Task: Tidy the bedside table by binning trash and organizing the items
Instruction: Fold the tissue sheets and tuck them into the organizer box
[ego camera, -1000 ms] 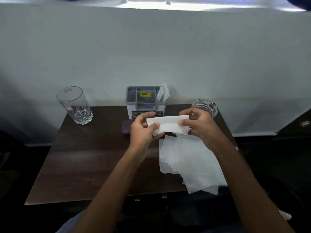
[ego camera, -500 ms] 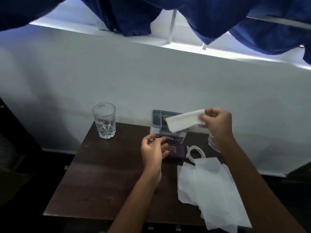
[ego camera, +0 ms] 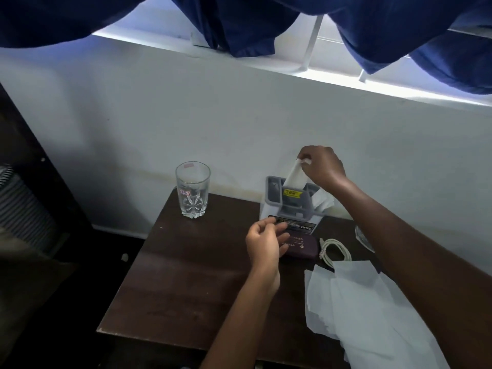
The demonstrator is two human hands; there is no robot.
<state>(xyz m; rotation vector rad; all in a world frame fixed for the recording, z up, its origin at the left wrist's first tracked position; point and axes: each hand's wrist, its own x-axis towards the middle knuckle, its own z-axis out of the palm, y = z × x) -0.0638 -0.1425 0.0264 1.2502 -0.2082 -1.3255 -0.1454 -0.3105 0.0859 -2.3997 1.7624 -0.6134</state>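
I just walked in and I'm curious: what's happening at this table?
Someone is tidying the table. The right hand pinches a folded tissue, its lower end in the grey organizer by the wall. The left hand hangs empty above a purple case. A glass, a cable and loose tissues sit on it.

The desk [ego camera: 186, 275] is dark brown wood. The glass [ego camera: 193, 190] at its far left is clear, cut with a star pattern at the base, and carries a small pink sticker. The organizer [ego camera: 274, 193] is grey on top and white below, with a yellow label and a black sticker lettered in white. The folded tissue [ego camera: 294, 173], the cable [ego camera: 336, 250] and the loose tissues [ego camera: 372, 302] at the near right are white. The case [ego camera: 303, 247] is dark purple with pale lettering. The curtains [ego camera: 253, 22] are deep blue against a white wall [ego camera: 186, 115].
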